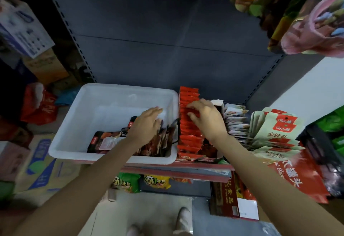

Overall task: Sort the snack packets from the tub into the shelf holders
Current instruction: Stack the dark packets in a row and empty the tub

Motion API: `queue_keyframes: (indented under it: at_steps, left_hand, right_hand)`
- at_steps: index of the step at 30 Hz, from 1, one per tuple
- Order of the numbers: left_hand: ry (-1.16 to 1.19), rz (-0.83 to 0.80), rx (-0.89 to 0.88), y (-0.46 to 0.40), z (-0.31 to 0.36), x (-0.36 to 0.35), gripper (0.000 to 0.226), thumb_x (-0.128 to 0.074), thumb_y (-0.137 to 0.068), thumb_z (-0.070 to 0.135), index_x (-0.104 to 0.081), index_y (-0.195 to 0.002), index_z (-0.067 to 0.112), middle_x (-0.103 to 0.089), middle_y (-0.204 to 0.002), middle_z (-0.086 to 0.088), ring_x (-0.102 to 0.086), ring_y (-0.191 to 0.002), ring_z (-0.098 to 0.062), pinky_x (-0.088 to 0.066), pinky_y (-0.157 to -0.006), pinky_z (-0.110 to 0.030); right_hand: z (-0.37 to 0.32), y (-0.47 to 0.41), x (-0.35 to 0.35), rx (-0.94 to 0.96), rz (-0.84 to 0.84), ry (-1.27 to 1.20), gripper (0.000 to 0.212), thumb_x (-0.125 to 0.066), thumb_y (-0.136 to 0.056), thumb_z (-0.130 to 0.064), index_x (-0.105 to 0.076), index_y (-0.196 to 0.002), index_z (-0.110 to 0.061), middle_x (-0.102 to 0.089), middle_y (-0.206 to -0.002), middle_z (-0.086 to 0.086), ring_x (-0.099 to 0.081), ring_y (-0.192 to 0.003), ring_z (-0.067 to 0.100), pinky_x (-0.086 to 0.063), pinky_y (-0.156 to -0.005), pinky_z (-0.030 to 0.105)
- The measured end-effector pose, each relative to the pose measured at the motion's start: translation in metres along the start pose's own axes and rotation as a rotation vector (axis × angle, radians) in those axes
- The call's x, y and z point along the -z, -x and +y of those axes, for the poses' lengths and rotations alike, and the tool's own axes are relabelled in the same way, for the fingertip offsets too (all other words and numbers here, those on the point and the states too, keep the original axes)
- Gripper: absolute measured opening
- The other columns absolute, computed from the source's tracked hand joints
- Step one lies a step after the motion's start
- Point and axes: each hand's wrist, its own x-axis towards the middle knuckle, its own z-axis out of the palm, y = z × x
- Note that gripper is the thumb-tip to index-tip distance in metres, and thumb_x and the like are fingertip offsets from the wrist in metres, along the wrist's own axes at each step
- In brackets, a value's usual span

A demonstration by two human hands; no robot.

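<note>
left hand [147, 124] flat, fingers straight, over dark packets [109, 140] in white tub [119, 94] | right hand [206, 118] pinching red packets [188, 124] in shelf holder [208, 158] | hands apart

pale green packets [279, 135] – "金针菇", red bag [305, 178] – "罐头", red box [226, 196] – "食品", rest too blurred

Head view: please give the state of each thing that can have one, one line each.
White plastic tub: open-topped, partly filled, far half bare.
Dark snack packets: lying and leaning at the tub's near end.
Row of red packets: upright, tightly filed in its holder.
Left hand: fingers straight, over the dark packets.
Right hand: fingers curled, pinching red packets.
</note>
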Motion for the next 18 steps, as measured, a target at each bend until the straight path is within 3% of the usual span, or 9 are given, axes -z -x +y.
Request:
queue_keyframes:
  at_steps: [4, 8, 11, 15, 18]
  left_hand:
    - [-0.062, -0.11, 0.221, 0.018, -0.068, 0.016, 0.051, -0.045, -0.098, 0.016, -0.029, -0.147, 0.011, -0.031, -0.152, -0.009, -0.027, -0.14, -0.024, -0.021, -0.116, -0.035]
    - [-0.098, -0.485, 0.334, 0.036, -0.106, 0.03, 0.095, -0.058, -0.089, 0.043, 0.011, -0.15, 0.02, 0.011, -0.158, -0.007, 0.006, -0.146, -0.029, -0.005, -0.117, -0.041]
    - [-0.135, -0.664, 0.393, 0.036, -0.125, 0.031, 0.117, -0.069, -0.077, 0.052, 0.02, -0.148, 0.021, 0.025, -0.154, -0.009, 0.015, -0.144, -0.032, -0.003, -0.116, -0.046]
    - [-0.242, -0.683, 0.356, 0.034, -0.131, 0.029, 0.104, -0.072, -0.081, 0.036, 0.003, -0.151, 0.018, 0.001, -0.157, -0.018, -0.006, -0.144, -0.037, -0.018, -0.116, -0.048]
    - [-0.283, -0.654, 0.262, 0.035, -0.123, 0.034, 0.086, -0.062, -0.088, 0.038, -0.01, -0.151, 0.01, -0.019, -0.153, -0.022, -0.022, -0.14, -0.036, -0.025, -0.113, -0.041]
  right_hand:
    - [-0.051, -0.02, -0.033, 0.075, -0.161, -0.002, 0.038, -0.056, -0.089, -0.012, -0.054, -0.127, -0.014, -0.053, -0.127, 0.008, -0.046, -0.12, 0.025, -0.046, -0.093, 0.036]
    - [-0.086, -0.029, -0.079, 0.075, -0.444, 0.038, 0.054, -0.057, -0.092, -0.022, -0.037, -0.141, -0.017, -0.039, -0.142, 0.007, -0.041, -0.128, 0.024, -0.04, -0.103, 0.038]
    - [-0.096, -0.027, -0.116, 0.077, -0.663, 0.113, 0.065, -0.058, -0.092, -0.025, -0.026, -0.147, -0.016, -0.029, -0.151, 0.007, -0.031, -0.136, 0.026, -0.033, -0.109, 0.038]
    - [-0.094, -0.024, -0.144, 0.023, -0.86, 0.238, 0.069, -0.052, -0.095, -0.035, -0.014, -0.151, -0.022, -0.013, -0.158, 0.005, -0.018, -0.143, 0.024, -0.027, -0.113, 0.043]
    - [-0.093, -0.023, -0.15, 0.019, -0.873, 0.35, 0.07, -0.052, -0.093, -0.041, -0.014, -0.15, -0.026, -0.011, -0.158, 0.003, -0.017, -0.144, 0.024, -0.031, -0.111, 0.047]
